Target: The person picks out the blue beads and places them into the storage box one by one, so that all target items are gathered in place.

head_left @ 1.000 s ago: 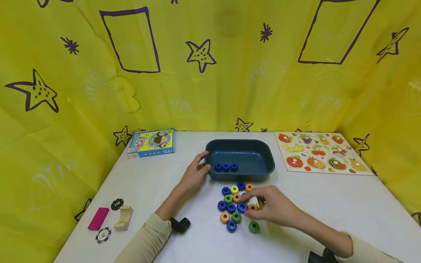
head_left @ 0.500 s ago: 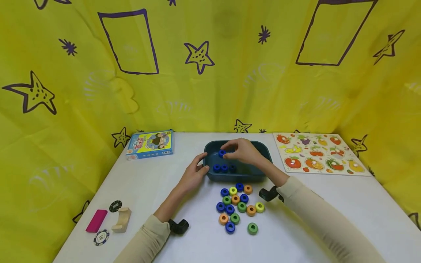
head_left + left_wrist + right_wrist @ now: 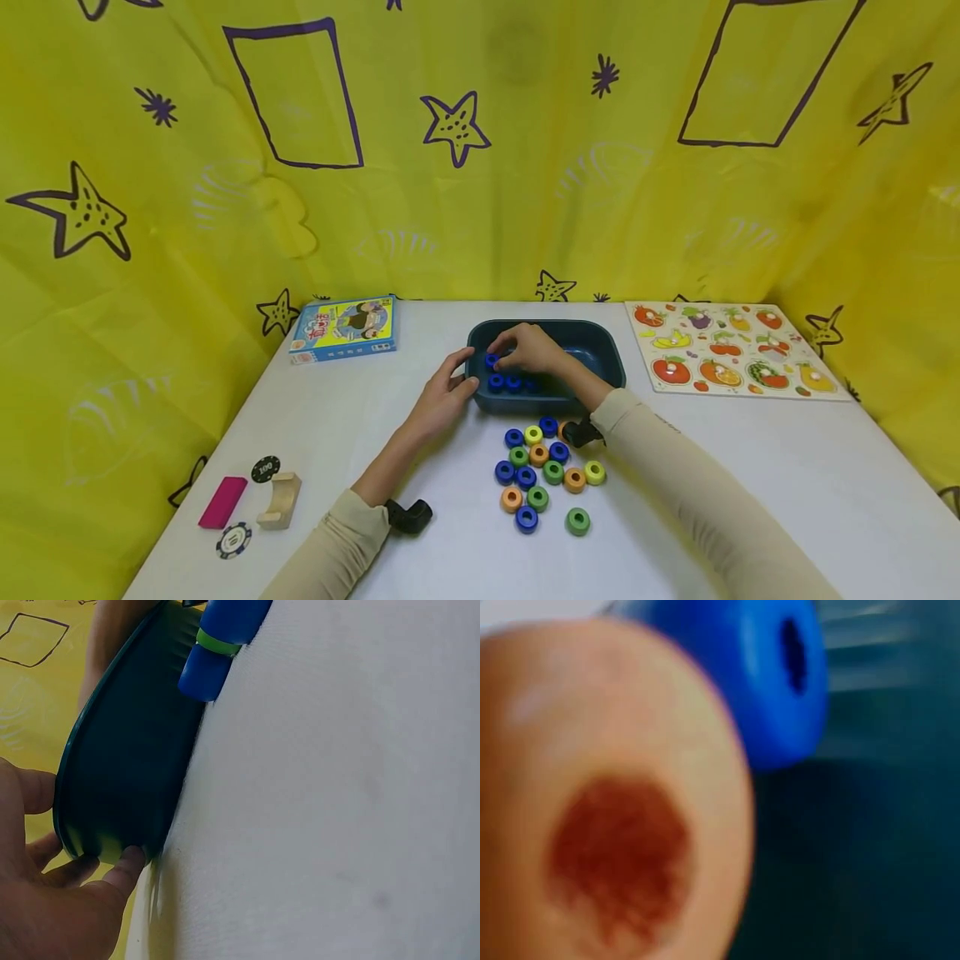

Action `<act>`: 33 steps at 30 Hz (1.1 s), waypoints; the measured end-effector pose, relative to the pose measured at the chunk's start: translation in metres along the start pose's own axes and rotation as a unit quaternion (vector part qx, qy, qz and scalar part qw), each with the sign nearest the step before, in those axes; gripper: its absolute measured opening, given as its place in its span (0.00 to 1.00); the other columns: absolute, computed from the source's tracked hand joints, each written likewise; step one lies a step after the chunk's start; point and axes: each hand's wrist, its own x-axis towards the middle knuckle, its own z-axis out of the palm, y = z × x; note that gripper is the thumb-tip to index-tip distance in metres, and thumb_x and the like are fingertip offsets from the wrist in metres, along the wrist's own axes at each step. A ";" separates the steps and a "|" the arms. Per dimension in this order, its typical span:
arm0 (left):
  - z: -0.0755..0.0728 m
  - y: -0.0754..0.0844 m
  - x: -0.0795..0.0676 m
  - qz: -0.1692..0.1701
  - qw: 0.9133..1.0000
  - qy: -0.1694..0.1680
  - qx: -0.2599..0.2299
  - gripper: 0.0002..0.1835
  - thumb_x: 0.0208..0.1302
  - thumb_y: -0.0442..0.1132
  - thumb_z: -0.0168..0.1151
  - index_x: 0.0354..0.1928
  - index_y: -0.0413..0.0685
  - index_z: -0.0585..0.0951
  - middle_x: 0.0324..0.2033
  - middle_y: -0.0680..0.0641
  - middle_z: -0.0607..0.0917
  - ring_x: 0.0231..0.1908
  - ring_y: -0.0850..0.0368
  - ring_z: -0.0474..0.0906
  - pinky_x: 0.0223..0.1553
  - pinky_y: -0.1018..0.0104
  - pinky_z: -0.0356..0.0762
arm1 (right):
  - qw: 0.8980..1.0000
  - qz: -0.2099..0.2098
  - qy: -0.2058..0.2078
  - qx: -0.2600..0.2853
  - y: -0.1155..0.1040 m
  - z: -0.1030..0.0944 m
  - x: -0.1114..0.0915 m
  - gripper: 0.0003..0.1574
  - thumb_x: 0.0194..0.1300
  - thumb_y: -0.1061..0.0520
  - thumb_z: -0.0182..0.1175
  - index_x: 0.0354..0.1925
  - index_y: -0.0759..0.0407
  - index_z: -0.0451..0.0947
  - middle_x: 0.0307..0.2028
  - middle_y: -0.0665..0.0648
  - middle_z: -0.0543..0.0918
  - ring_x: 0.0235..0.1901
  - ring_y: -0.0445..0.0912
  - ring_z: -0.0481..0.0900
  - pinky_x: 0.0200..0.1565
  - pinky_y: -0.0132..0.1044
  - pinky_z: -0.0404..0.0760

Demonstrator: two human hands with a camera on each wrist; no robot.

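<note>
My right hand (image 3: pixel 528 348) is inside the dark teal tray (image 3: pixel 609 392), pinching a blue bead (image 3: pixel 492 361) near the tray's left end. Just in front of that bead, a blue bead (image 3: pixel 497 382) and two more lie in a row along the near wall, the rightmost partly shaded by the hand. My left hand (image 3: pixel 447 393) grips the left end of the tray; in the left wrist view its thumb and fingers (image 3: pixel 129 864) touch the tray's end wall. A loose group of blue, green, orange and yellow beads, one a green bead (image 3: pixel 577 522), lies on the table before the tray.
At back left lies a blue and yellow box (image 3: pixel 343 329); at back right, a fruit puzzle board (image 3: pixel 738 350). A pink block (image 3: pixel 222 502), a wooden arch piece (image 3: pixel 280 502) and two poker chips, one a black chip (image 3: pixel 266 469), lie at left. A yellow curtain (image 3: pixel 510 208) hangs behind.
My right hand has taken a blue bead from the group on the table, carried it up into the tray, then lowered it toward the left end. My left hand stays at the tray.
</note>
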 end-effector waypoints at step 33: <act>0.007 -0.033 0.015 0.005 0.999 0.034 0.009 0.27 0.68 0.43 0.51 0.68 0.59 0.61 0.68 0.56 0.59 0.62 0.45 0.63 0.58 0.52 0.63 | 0.996 -0.047 -0.028 0.065 -0.013 -0.021 -0.177 0.18 0.54 0.46 0.68 0.45 0.45 0.82 0.37 0.46 0.83 0.17 0.39 0.67 0.20 0.30 0.65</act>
